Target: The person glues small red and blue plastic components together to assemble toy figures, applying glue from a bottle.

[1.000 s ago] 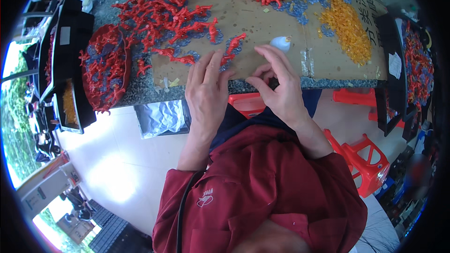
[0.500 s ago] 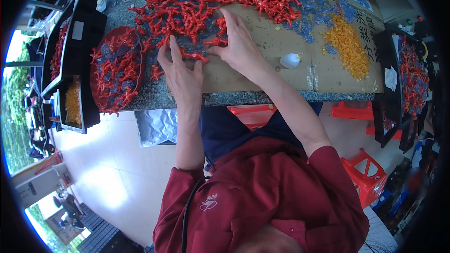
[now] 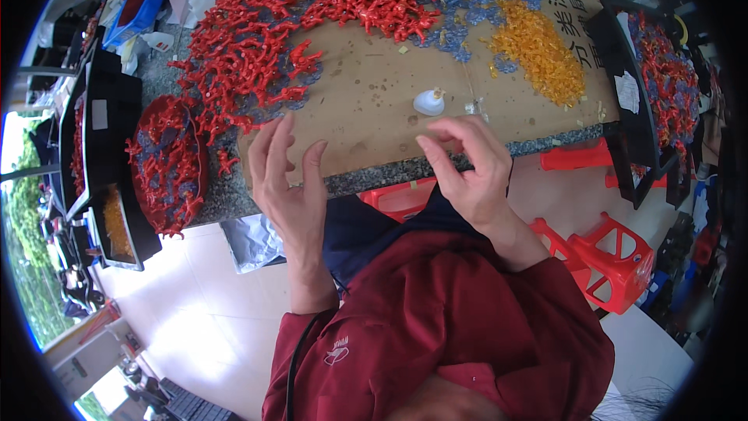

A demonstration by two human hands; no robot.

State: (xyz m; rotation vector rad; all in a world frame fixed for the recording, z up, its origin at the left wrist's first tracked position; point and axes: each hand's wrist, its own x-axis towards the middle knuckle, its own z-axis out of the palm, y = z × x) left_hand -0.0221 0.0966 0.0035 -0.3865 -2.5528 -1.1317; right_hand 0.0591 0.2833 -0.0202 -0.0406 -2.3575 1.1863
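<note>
My left hand (image 3: 288,187) hovers over the near edge of the table, fingers and thumb apart, nothing visible in it. My right hand (image 3: 474,175) is raised farther right, its fingers loosely bent and the thumb spread away from them; no object shows in it. Beyond the left hand spreads a heap of small red plastic figures (image 3: 241,43), mixed with clear blue pieces. A white squeeze bottle (image 3: 429,102) stands on the cardboard (image 3: 351,121), just beyond my right hand.
Farther right lie blue translucent pieces (image 3: 460,4) and a pile of yellow translucent pieces (image 3: 538,54). A red dish (image 3: 205,164) of figures sits at the left edge. Black bins (image 3: 117,93) flank the table, and red stools (image 3: 615,261) stand at right.
Both hands have drawn back from the red figures toward me and moved farther apart. The figures between them now lie at the heap's edge. The view has shifted too.
</note>
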